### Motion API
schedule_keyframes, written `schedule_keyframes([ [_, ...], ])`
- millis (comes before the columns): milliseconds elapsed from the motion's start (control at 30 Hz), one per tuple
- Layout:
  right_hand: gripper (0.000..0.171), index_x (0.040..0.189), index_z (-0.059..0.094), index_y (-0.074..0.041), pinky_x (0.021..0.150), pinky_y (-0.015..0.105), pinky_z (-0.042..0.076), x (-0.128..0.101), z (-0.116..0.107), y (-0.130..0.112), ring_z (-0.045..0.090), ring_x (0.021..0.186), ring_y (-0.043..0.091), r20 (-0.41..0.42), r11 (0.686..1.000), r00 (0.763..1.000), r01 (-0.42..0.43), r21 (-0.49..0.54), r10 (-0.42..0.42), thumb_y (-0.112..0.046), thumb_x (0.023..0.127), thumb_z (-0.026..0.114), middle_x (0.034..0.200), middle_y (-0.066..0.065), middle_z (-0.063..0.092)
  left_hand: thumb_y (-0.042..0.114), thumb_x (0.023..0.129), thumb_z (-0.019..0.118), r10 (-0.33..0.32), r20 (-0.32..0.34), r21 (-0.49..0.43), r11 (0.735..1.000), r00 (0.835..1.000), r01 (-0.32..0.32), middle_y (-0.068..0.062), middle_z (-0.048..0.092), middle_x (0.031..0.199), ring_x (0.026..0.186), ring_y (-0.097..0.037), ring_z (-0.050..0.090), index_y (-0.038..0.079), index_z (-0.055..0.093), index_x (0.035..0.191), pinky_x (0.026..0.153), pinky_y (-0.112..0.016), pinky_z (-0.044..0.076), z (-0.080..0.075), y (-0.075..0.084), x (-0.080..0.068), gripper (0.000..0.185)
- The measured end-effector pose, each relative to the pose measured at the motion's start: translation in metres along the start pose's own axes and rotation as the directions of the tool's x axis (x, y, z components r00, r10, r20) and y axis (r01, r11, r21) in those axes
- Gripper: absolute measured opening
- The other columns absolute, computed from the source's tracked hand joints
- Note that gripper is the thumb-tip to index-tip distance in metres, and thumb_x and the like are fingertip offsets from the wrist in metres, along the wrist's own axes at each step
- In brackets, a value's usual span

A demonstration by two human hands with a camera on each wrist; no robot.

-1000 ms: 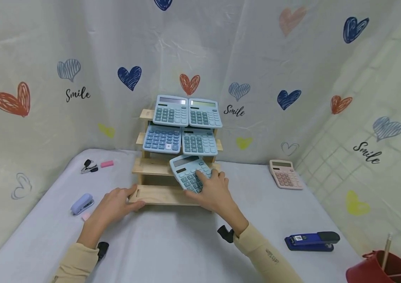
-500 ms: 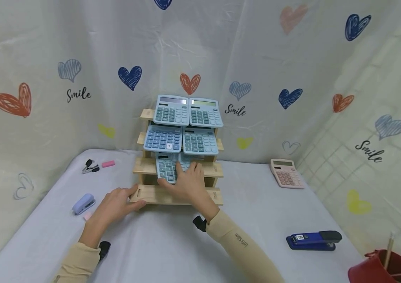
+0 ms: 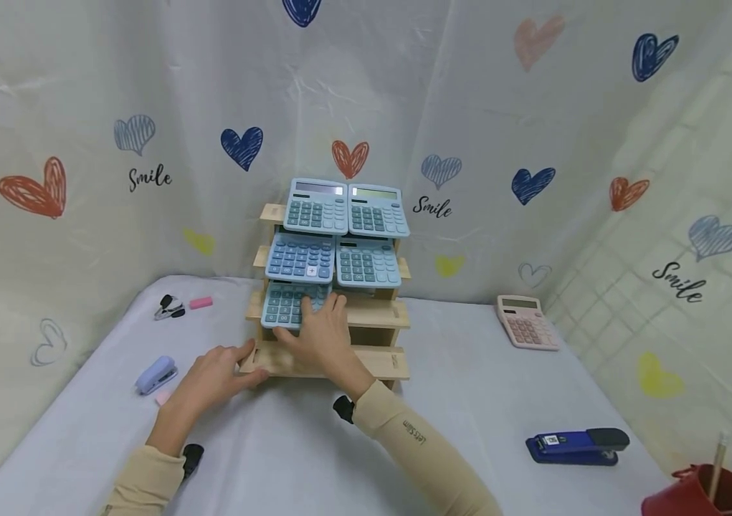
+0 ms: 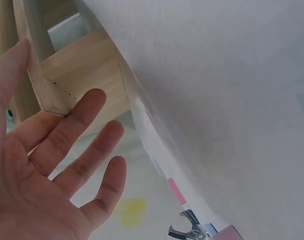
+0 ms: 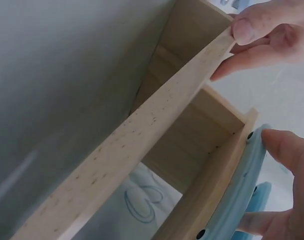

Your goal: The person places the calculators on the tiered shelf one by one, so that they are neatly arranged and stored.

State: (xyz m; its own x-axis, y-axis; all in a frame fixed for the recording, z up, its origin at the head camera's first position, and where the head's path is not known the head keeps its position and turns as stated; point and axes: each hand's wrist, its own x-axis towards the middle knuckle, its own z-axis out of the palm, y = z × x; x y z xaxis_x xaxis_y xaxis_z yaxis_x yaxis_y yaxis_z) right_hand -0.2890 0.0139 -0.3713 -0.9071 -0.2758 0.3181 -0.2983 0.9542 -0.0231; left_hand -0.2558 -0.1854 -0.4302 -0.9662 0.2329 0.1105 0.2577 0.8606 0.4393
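Resting on the third tier of the wooden rack (image 3: 372,313), at its left side just below centre of the head view, the blue calculator (image 3: 284,303) lies tilted with its keys facing outward. The right hand (image 3: 317,333) grips this calculator: the fingers lie over its right portion and lower edge, and in the right wrist view the thumb (image 5: 286,147) presses against its pale blue rim (image 5: 236,192), so the hand is clamped on the calculator. The left hand (image 3: 217,373) rests against the left end of the lowest rack tier, lower left of centre; in the left wrist view its fingers (image 4: 72,135) are spread and straight, touching the wood without closing on it.

Four more blue calculators occupy the two tiers above: an upper pair (image 3: 346,208) side by side, and a middle pair (image 3: 333,259) directly beneath them. The rack stands on a white table (image 3: 288,451) before a cloth backdrop printed with hearts.

- Left of the frame: a lilac stapler (image 3: 155,374), a pink eraser (image 3: 201,303) and a black staple remover (image 3: 168,308).
- Right of the frame: a pink calculator (image 3: 525,322), well apart from the rack.
- Lower right: a dark blue stapler (image 3: 577,446) and a red cup (image 3: 704,494) at the corner.
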Motion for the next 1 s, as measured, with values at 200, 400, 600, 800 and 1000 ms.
schedule_keyframes([
  [200,0.078,0.145,0.05,-0.013,0.1,0.042,0.038,-0.006,-0.001,0.011,0.045,0.115,0.037,0.013,1.0,1.0,0.005,0.011,-0.005,-0.069,0.091,0.054,0.13,0.027,0.053,0.049,0.09,0.071,0.003,-0.013,0.0,1.0,1.0,-0.003,-0.031,0.065,0.126,0.087,-0.024,0.059,-0.001,0.052,0.144,0.074,-0.046,0.051,-0.001,-0.001,-0.001,0.076],
  [400,0.073,0.149,0.044,-0.011,0.103,0.051,0.042,-0.034,-0.006,0.058,0.045,0.122,0.044,-0.008,0.99,1.0,-0.024,0.136,0.025,-0.048,0.09,0.067,0.141,0.029,0.046,0.051,0.089,0.071,-0.007,-0.002,-0.011,1.0,1.0,0.007,-0.03,0.061,0.133,0.091,-0.025,0.06,0.0,0.051,0.145,0.077,-0.046,0.051,0.001,0.001,-0.002,0.078],
  [600,0.062,0.142,0.05,-0.002,0.104,0.059,0.037,-0.047,-0.019,0.137,0.042,0.125,0.047,-0.114,0.953,0.986,-0.082,0.291,0.12,-0.021,0.085,0.063,0.143,0.029,0.048,0.054,0.089,0.07,-0.021,0.0,-0.004,1.0,1.0,0.021,-0.03,0.06,0.136,0.094,-0.027,0.062,0.001,0.051,0.145,0.076,-0.047,0.052,0.002,0.002,-0.002,0.08],
  [800,0.067,0.148,0.039,0.006,0.108,0.066,0.029,-0.034,-0.026,0.24,0.034,0.132,0.056,-0.043,0.939,0.957,-0.27,0.213,0.285,-0.029,0.093,0.055,0.146,0.038,0.039,0.056,0.089,0.069,-0.024,-0.007,0.001,1.0,1.0,0.024,-0.029,0.059,0.137,0.092,-0.026,0.06,0.002,0.05,0.146,0.076,-0.046,0.051,-0.001,0.003,0.0,0.081],
  [1000,0.073,0.147,0.029,0.016,0.101,0.078,0.028,-0.032,-0.011,0.34,0.024,0.128,0.07,0.115,0.856,0.872,-0.489,0.169,0.475,-0.031,0.095,0.046,0.144,0.051,0.022,0.054,0.088,0.07,-0.021,0.009,0.002,1.0,1.0,0.021,-0.03,0.06,0.136,0.091,-0.026,0.061,0.001,0.051,0.146,0.075,-0.046,0.051,0.001,0.003,-0.001,0.081],
])
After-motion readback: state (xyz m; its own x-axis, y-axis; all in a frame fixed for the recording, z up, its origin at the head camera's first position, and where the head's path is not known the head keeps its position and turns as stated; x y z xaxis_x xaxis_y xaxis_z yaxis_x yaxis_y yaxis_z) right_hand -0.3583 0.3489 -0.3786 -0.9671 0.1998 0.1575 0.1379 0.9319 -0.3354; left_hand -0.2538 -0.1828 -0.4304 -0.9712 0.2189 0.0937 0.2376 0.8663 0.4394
